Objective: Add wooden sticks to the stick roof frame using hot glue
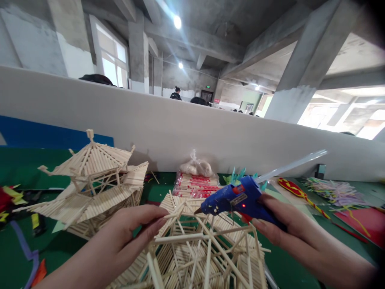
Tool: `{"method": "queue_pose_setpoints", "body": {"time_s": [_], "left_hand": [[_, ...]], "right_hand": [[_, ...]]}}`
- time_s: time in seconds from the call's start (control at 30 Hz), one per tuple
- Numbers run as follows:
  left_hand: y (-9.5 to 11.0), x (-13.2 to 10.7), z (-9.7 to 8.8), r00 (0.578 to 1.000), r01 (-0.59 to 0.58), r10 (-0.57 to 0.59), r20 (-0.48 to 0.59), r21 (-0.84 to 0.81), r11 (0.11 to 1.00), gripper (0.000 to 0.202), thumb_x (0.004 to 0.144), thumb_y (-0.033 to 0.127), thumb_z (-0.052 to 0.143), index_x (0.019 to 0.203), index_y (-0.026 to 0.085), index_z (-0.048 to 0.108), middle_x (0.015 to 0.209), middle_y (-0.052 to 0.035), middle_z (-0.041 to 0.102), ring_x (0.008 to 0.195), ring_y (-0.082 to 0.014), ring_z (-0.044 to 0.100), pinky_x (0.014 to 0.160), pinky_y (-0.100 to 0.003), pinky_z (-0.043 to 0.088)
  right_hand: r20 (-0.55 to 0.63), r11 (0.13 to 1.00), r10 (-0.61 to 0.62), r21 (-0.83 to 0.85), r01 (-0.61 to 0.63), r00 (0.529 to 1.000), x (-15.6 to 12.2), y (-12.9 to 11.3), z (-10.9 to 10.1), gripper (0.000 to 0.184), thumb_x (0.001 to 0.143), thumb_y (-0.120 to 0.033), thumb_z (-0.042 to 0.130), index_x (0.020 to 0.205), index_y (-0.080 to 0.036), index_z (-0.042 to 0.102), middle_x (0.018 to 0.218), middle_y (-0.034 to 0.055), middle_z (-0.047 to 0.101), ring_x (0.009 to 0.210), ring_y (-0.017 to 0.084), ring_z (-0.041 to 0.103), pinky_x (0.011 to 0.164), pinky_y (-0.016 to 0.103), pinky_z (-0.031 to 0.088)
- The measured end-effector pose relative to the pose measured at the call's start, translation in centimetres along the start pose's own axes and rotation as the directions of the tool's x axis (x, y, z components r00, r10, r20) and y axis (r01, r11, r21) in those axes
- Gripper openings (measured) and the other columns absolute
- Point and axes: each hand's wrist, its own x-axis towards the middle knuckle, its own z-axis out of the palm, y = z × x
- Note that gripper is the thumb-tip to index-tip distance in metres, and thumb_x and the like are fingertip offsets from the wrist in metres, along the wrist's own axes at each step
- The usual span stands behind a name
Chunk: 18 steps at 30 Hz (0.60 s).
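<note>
In front of me stands a wooden stick model [207, 241] with an open frame on top and slatted roof parts below. My right hand [279, 224] is wrapped round a blue hot glue gun [231, 198], whose red light is lit. A clear glue stick [293, 165] juts from its back end. The nozzle points left, close to the top of the frame. My left hand [138, 228] pinches a thin wooden stick [171, 215] at the frame's upper left. Whether the nozzle touches the wood I cannot tell.
A finished-looking stick pavilion [96, 180] stands at the left on the green table [18, 160]. Behind the model lie bagged sticks [195, 182]. Pipe cleaners [333, 190] and red sheets [361, 222] lie at right. A white partition [150, 128] borders the back; people are beyond it.
</note>
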Motion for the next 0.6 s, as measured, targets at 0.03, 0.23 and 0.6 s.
{"method": "queue_pose_setpoints", "body": {"time_s": [0.03,0.23,0.6], "left_hand": [[0.00,0.00,0.00,1.000,0.001,-0.001,-0.005,0.006,1.000,0.023,0.080,0.042,0.048,0.090,0.029,0.064,0.089,-0.0004,0.069,0.082,-0.0183,0.062,0.070,-0.022,0.050],[-0.20,-0.03,-0.02,1.000,-0.005,0.006,-0.029,0.038,0.999,0.022,0.080,0.041,0.048,0.091,0.029,0.064,0.091,-0.0003,0.069,0.084,-0.0181,0.062,0.073,-0.023,0.050],[-0.30,-0.16,0.08,1.000,0.010,-0.009,-0.021,0.026,1.000,0.023,0.080,0.042,0.048,0.092,0.030,0.063,0.092,0.0008,0.068,0.085,-0.0176,0.062,0.073,-0.023,0.049]], "right_hand": [[0.002,1.000,-0.001,-0.009,0.001,1.000,0.12,-0.28,0.00,0.049,0.082,-0.051,0.041,0.115,-0.019,0.057,0.123,0.0100,0.055,0.111,0.032,0.049,0.089,0.043,0.045],[-0.008,1.000,-0.022,0.018,0.022,1.000,0.67,-0.79,0.26,0.047,0.083,-0.049,0.041,0.118,-0.020,0.054,0.122,0.0094,0.055,0.109,0.030,0.051,0.090,0.043,0.044],[0.012,0.996,0.012,0.084,-0.013,1.000,0.66,-1.05,0.55,0.049,0.083,-0.050,0.041,0.117,-0.018,0.053,0.119,0.0104,0.057,0.106,0.028,0.053,0.089,0.042,0.045]]}}
